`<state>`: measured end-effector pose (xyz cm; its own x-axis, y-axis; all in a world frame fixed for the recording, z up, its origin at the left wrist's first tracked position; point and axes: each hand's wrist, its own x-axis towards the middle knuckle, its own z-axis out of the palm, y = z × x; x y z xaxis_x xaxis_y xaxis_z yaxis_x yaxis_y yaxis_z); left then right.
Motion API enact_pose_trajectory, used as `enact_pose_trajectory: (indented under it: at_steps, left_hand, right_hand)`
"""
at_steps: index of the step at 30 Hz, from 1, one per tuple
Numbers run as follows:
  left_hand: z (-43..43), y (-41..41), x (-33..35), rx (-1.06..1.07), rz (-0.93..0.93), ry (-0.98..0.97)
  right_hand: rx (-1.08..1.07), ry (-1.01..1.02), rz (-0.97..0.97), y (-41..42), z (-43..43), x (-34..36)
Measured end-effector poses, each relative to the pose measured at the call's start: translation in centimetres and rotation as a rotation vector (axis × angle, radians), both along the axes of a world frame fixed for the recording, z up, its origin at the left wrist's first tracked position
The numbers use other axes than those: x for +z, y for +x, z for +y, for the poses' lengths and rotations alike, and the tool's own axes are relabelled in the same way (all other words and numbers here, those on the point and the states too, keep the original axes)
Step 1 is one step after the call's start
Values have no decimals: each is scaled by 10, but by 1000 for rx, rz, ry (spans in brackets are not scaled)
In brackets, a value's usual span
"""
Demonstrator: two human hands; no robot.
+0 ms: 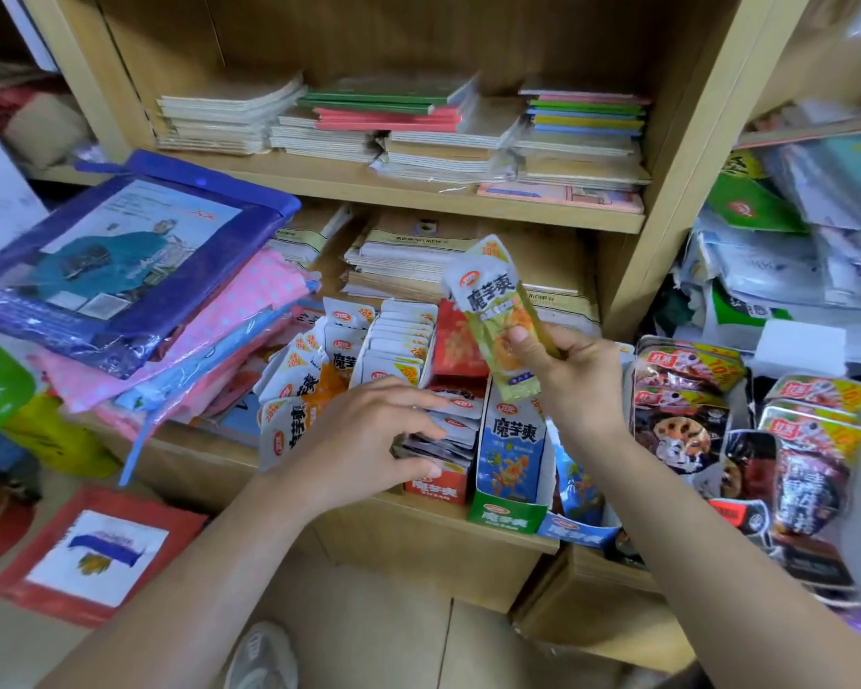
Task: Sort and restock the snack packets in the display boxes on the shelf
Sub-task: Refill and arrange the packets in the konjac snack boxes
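My right hand [575, 375] pinches a green and white snack packet [495, 310] and holds it upright above the display boxes. My left hand [369, 440] lies on a stack of white packets [448, 430] in the red display box [436, 484], fingers bent over them. Beside that box stands a green and blue display box [510, 469], then a blue one [575, 529]. Behind, a row of white packets [401, 340] stands upright, with loose orange packets [299, 385] tumbled to its left.
Stacks of notebooks [398, 126] fill the upper shelf, more paper pads [408, 256] lie behind the boxes. Plastic-wrapped raincoats [120, 271] pile up on the left. Dark and yellow snack packs [687, 400] crowd the right side. A red packet [95, 554] lies on the floor.
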<state>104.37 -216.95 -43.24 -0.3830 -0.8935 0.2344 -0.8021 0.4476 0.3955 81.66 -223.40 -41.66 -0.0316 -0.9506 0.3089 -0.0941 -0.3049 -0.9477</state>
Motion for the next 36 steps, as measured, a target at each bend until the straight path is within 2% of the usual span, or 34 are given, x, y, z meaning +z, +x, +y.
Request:
enact_pose_trajectory:
  at_steps: [3,6,12,16,19,25,27,31,34,36]
  left_hand:
    - [0,0,1,9,5,-5]
    - [-2,-1,0,2,47,-53]
    - [-6,-5,4,22,96,-72]
    - [-8,-2,13,24,82,29]
    - [-17,1,17,55,188,73]
    - [-7,16,15,10,175,245]
    - [-3,29,15,83,249,199]
    - [-5,60,13,214,204,7]
    - [-9,74,8,254,73,-128]
    - [-10,80,6,277,-34,-139]
  right_hand:
    - [-69,70,-198,-9,2,7]
    - [-131,168,-282,-20,0,11]
    - [-160,198,-156,-37,8,17]
    - [-210,205,-152,-50,5,13]
    - [-156,216,-178,-50,8,15]
    - [-19,242,-152,-38,11,16]
    - [8,246,-157,-31,11,15]
    - [41,265,-176,-13,11,12]
    - [63,255,-163,-6,9,9]
    - [70,231,-142,-1,8,7]
